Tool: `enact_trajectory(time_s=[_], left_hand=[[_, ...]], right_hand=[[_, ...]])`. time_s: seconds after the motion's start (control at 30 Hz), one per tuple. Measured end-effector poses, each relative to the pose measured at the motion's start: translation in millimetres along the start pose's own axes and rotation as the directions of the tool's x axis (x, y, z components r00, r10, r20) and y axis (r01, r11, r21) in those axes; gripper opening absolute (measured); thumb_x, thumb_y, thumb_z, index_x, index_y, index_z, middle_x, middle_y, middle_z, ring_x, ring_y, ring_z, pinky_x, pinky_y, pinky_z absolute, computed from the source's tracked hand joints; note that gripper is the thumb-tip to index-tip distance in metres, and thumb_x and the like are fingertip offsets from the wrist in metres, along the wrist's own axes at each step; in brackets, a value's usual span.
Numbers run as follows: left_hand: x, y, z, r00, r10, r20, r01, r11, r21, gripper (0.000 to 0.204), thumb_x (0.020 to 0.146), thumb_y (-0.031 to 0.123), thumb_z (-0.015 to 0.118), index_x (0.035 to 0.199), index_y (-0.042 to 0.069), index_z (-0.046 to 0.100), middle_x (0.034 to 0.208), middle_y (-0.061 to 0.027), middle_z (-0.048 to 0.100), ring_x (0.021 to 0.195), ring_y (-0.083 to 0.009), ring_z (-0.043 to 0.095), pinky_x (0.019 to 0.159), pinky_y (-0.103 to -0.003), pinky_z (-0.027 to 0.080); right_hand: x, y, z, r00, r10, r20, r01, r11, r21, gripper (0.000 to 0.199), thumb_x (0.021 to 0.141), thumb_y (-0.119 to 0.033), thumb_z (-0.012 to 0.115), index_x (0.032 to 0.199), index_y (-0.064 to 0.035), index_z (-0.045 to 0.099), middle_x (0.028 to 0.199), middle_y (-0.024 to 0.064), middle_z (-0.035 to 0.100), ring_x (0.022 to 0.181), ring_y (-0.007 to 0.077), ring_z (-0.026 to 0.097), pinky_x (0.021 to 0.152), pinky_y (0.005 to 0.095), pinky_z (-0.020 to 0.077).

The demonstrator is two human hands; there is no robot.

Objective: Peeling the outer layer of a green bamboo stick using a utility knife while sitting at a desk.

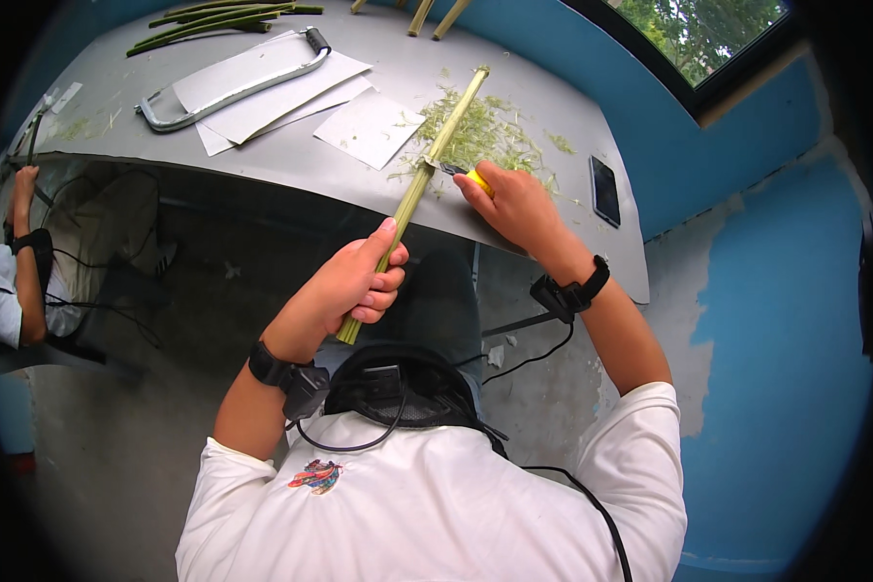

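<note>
My left hand (359,276) is wrapped round the lower part of a long, ribbed, pale green plant stalk (446,136), which slants up and away over the table's near edge. The stalk's far end rests on the tabletop among shavings. In my right hand (524,209) is a knife with a yellow handle (480,181); the fingers close round it and hide most of the handle. Its short dark blade (448,168) touches the stalk about halfway along, where a strip of peel curls up. Green shavings (495,131) lie in a loose pile beside the stalk.
A hacksaw (233,95) lies on white paper sheets (291,102) on the grey table (262,167). Dark green stalks (213,21) are at the far left, and a phone (604,191) sits near the right edge. Another person's arm (31,272) shows at left.
</note>
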State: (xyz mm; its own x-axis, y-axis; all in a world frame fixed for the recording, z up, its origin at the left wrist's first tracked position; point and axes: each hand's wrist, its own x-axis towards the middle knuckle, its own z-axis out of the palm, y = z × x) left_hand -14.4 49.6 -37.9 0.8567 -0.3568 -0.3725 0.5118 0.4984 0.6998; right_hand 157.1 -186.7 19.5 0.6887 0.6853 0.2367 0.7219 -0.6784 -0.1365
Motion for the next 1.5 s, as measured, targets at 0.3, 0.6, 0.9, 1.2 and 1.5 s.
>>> enact_trajectory(time_s=[0.3,0.6,0.9,1.2,1.5], left_hand=[[-8.3,2.1,-2.0,0.999,-0.042,0.008,0.042,0.999,-0.006,0.052,0.120,0.063,0.045,0.097,0.016,0.047,0.066,0.0094,0.031,0.048,-0.0008,0.025,0.039,-0.020,0.021],[-9.3,1.7,0.3,0.999,-0.038,-0.011,0.038,0.997,0.069,0.053,0.119,0.065,0.044,0.096,0.016,0.046,0.065,0.0089,0.032,0.047,-0.0009,0.025,0.039,-0.021,0.022],[-6.6,-1.5,-8.6,0.999,-0.049,0.008,0.049,0.999,0.018,0.056,0.120,0.064,0.041,0.093,0.015,0.047,0.064,0.0076,0.036,0.044,-0.0015,0.029,0.037,-0.021,0.027],[0.3,-0.3,-0.9,0.999,-0.036,-0.015,0.036,0.999,0.015,0.058,0.120,0.065,0.038,0.089,0.016,0.046,0.062,0.0073,0.037,0.042,-0.0017,0.032,0.035,-0.021,0.033],[9.1,-6.0,-7.5,0.997,-0.005,0.081,0.016,0.991,-0.130,0.057,0.121,0.061,0.038,0.087,0.016,0.044,0.059,0.0081,0.033,0.038,-0.0011,0.030,0.032,-0.021,0.030]], right_hand=[[4.4,12.0,-18.0,0.993,0.096,-0.071,-0.094,0.995,0.029,0.060,0.118,-0.056,0.054,0.091,-0.0023,0.062,0.071,0.0226,0.066,0.072,0.0473,0.069,0.067,0.0586,0.0527],[-2.0,1.7,-4.8,0.998,0.038,-0.046,-0.042,0.995,-0.087,0.058,0.117,-0.055,0.055,0.092,-0.0036,0.063,0.074,0.0234,0.069,0.073,0.0476,0.071,0.067,0.0567,0.0552],[-8.1,-3.9,-27.7,0.982,0.176,-0.063,-0.169,0.980,0.105,0.061,0.117,-0.055,0.056,0.088,-0.0016,0.059,0.071,0.0243,0.066,0.069,0.0497,0.067,0.064,0.0581,0.0507],[-21.0,-25.1,-3.4,0.995,0.098,0.002,-0.098,0.990,0.104,0.058,0.115,-0.052,0.060,0.087,-0.0015,0.063,0.071,0.0245,0.067,0.069,0.0497,0.068,0.065,0.0591,0.0514],[-4.9,4.8,2.7,0.991,0.104,-0.085,-0.098,0.993,0.065,0.060,0.116,-0.054,0.058,0.088,-0.0021,0.063,0.070,0.0241,0.067,0.067,0.0499,0.066,0.064,0.0587,0.0508]])
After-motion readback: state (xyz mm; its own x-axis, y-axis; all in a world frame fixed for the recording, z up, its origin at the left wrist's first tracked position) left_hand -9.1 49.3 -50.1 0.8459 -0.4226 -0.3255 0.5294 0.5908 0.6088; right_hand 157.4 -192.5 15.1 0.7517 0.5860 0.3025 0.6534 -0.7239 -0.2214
